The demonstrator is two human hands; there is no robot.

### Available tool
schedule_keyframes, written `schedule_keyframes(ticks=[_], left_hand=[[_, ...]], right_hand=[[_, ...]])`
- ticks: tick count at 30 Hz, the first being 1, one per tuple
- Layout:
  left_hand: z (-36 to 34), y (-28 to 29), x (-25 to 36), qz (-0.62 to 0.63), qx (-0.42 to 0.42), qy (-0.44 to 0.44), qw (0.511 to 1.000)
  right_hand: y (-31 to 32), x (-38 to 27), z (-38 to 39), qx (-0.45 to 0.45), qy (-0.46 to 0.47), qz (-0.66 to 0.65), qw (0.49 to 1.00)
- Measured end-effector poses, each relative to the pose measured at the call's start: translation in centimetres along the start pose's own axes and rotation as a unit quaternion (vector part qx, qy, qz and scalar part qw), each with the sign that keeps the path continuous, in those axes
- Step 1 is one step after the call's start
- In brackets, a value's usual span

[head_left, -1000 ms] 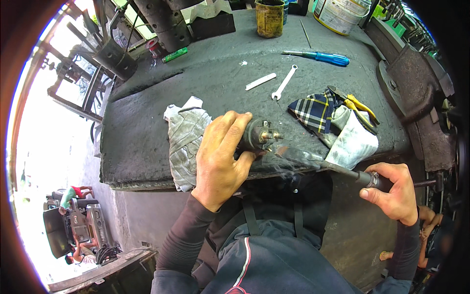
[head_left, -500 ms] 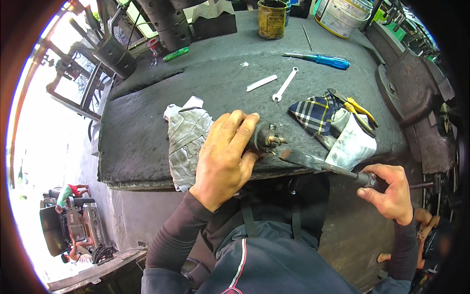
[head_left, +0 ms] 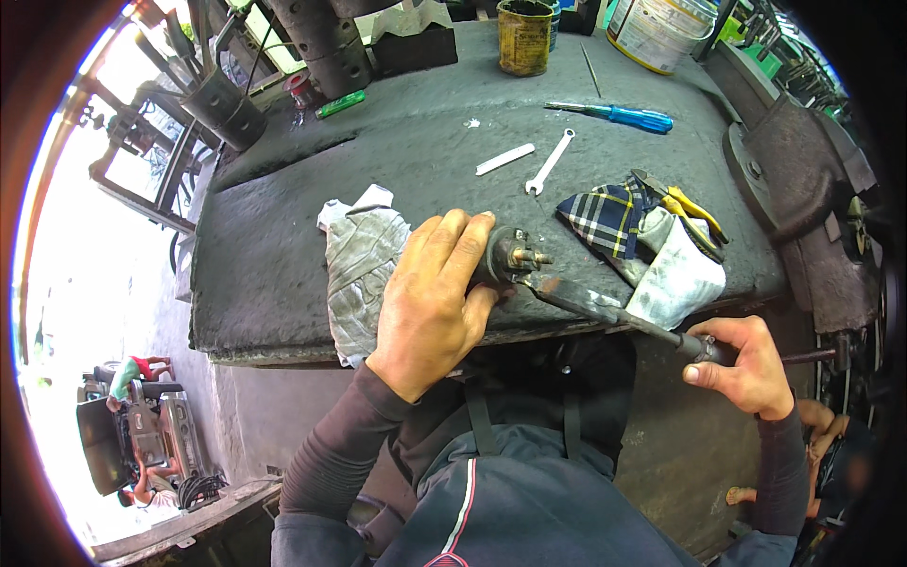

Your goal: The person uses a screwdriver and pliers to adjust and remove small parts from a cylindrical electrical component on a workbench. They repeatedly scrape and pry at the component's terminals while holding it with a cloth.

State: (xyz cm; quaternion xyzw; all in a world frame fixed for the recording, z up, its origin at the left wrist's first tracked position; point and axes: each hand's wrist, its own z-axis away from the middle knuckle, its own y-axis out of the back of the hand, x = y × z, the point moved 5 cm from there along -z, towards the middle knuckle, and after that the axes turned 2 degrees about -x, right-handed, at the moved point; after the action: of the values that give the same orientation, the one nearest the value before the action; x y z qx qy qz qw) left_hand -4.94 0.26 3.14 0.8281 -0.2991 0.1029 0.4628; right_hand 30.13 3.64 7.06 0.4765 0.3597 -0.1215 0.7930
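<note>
My left hand [head_left: 427, 307] is closed around a black cylindrical starter solenoid [head_left: 506, 253], pressing it to the bench near the front edge. Brass-coloured studs stick out of its right-hand end. In my right hand [head_left: 753, 366], beyond the bench edge, is the dark handle of what looks like a large soldering iron [head_left: 597, 306]. Its broad, tapered tip meets the solenoid's end, low and close to the studs. My left fingers hide most of the solenoid's body. A crumpled grey-white cloth [head_left: 357, 265] lies beside my left hand.
Right of the solenoid lie a plaid and white cloth [head_left: 675, 279] and yellow-handled pliers [head_left: 697, 215]. Farther back are a wrench [head_left: 550, 163], a white stick [head_left: 504, 159], a blue screwdriver [head_left: 628, 116], a yellow can [head_left: 524, 38] and a white bucket [head_left: 661, 33]. A vise [head_left: 803, 189] stands right.
The soldering iron's tip has moved left, up against the solenoid's end, and my right hand has shifted slightly left with it. The solenoid has turned or tilted slightly in my left hand.
</note>
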Motion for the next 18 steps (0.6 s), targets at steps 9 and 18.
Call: schedule_keyframes(ticks=[9, 18], left_hand=[[-0.1, -0.1, -0.1, 0.001, -0.003, -0.013, 1.0], [0.3, -0.3, -0.9, 0.014, 0.037, 0.025, 0.999]], right_hand=[[0.3, 0.0, 0.4, 0.055, 0.08, 0.069, 0.993], [1.3, -1.0, 0.7, 0.085, 0.005, -0.035, 0.996]])
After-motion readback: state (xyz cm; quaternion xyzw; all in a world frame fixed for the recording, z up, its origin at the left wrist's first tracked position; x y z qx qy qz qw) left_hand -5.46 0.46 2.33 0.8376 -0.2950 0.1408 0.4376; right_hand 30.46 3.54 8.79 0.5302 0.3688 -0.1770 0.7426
